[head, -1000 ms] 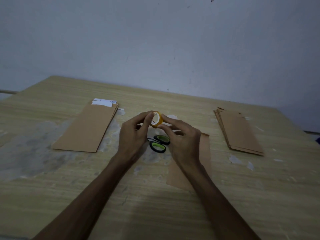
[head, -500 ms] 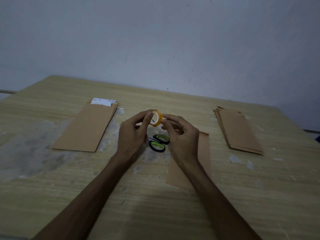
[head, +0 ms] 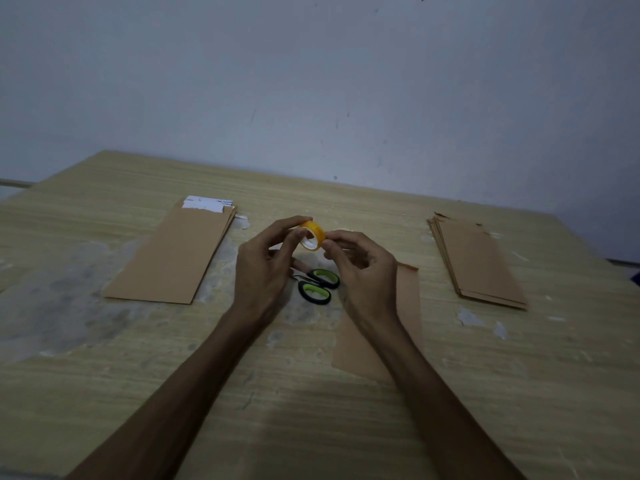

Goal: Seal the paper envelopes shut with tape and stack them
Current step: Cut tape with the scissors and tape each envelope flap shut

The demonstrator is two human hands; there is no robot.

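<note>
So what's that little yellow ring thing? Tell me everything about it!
It is a small roll of tape, yellow round the outside with a pale, whitish inner core and an open hole. It is held up in the air above the scissors, tilted so the hole faces partly toward the camera. The left hand grips it with thumb and fingers, and the right hand pinches at its right edge. No loose tape end is visible.

Envelope (head: 408, 306) — partly under forearm
</note>
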